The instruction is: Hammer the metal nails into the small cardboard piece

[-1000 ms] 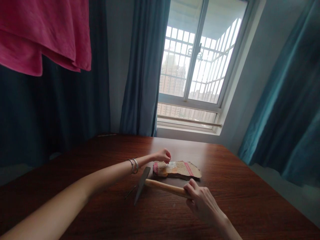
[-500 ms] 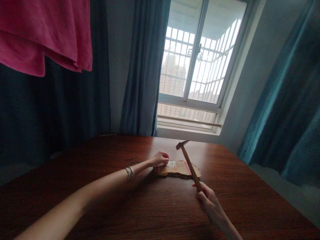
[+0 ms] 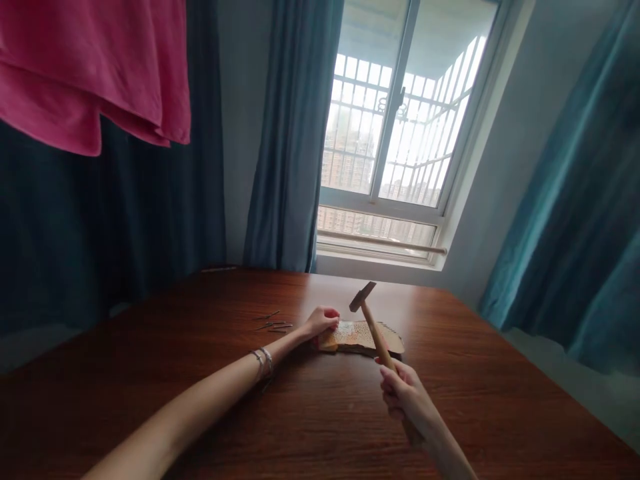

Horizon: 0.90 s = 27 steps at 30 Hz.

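Spanning the foreground, desk (image 3: 150, 373) carries a punched cardboard piece (image 3: 393, 339). Hammer (image 3: 374, 321), flat a second ago, is now raised over it. Right hand (image 3: 403, 397) grips the handle; left hand (image 3: 320, 322) is pinched closed at the cardboard's left edge. Loose nails (image 3: 273, 325) lie just left.

Wooden-handled hammer (image 3: 373, 325) raised over flat perforated cardboard (image 3: 350, 335).

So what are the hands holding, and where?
The right hand grips the hammer low on its wooden handle. The left hand rests on the left end of the board; anything pinched is too small to tell.
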Tool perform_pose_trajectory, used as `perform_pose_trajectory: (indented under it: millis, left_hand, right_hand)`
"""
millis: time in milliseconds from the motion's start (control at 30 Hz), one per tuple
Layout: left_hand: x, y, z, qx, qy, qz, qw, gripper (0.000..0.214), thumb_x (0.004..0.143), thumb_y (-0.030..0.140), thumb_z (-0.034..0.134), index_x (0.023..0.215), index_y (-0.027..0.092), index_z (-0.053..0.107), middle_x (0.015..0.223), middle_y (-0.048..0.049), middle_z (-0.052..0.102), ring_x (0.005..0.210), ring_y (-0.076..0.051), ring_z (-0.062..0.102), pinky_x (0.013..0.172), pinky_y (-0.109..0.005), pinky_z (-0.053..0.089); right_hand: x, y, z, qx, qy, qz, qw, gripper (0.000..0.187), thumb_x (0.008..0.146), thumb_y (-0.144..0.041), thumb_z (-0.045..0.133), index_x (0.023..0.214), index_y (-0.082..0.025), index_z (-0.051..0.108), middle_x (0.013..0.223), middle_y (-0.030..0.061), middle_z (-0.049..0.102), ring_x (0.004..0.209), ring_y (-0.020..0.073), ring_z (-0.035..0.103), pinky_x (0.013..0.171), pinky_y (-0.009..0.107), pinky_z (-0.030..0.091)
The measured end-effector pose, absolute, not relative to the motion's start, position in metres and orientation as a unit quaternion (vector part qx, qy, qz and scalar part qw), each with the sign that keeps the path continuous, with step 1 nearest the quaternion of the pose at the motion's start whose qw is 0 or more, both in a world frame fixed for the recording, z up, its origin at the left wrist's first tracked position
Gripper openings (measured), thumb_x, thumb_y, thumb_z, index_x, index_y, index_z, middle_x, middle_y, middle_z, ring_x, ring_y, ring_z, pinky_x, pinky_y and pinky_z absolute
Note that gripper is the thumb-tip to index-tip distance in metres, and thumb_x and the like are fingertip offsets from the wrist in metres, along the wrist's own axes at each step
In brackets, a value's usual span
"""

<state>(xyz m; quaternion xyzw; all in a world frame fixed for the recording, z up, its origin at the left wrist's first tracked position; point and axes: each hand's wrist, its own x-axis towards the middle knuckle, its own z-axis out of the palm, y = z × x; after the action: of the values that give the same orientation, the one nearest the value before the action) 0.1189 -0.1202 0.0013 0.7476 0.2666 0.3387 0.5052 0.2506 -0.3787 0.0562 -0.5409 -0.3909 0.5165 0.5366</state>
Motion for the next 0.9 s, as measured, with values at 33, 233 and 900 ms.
perform_pose_trajectory:
  millis: [33, 233, 900]
  left_hand:
    - [0.119, -0.12, 0.001, 0.753, 0.268, 0.338, 0.498, 0.023, 0.064, 0.031, 0.059, 0.074, 0.01, 0.062, 0.058, -0.0009, 0.06, 0.052, -0.012, 0.055, 0.053, -0.023, 0.043]
    - [0.119, -0.119, -0.003, 0.768, 0.28, 0.341, 0.465, 0.024, 0.064, 0.03, 0.059, 0.076, 0.01, 0.063, 0.06, -0.0016, 0.061, 0.054, -0.011, 0.054, 0.053, -0.022, 0.042]
    - [0.12, -0.11, -0.017, 0.765, 0.268, 0.352, 0.467, 0.023, 0.065, 0.033, 0.057, 0.072, 0.011, 0.061, 0.059, -0.0017, 0.06, 0.054, -0.013, 0.055, 0.052, -0.023, 0.041]
  right_hand:
    - [0.251, -0.377, 0.059, -0.54, -0.395, 0.516, 0.534, 0.04, 0.065, -0.05, 0.06, 0.085, -0.02, 0.041, 0.053, -0.0105, 0.035, 0.035, 0.0011, 0.025, 0.03, 0.013, 0.015]
    - [0.246, -0.365, 0.067, -0.539, -0.384, 0.533, 0.527, 0.038, 0.067, -0.051, 0.056, 0.074, -0.022, 0.034, 0.053, -0.0099, 0.039, 0.033, 0.0007, 0.026, 0.029, 0.013, 0.017]
    - [0.238, -0.366, 0.083, -0.547, -0.384, 0.526, 0.525, 0.068, 0.077, -0.046, 0.049, 0.136, -0.027, 0.02, 0.056, -0.0064, 0.043, 0.033, 0.0027, 0.03, 0.031, 0.013, 0.019]
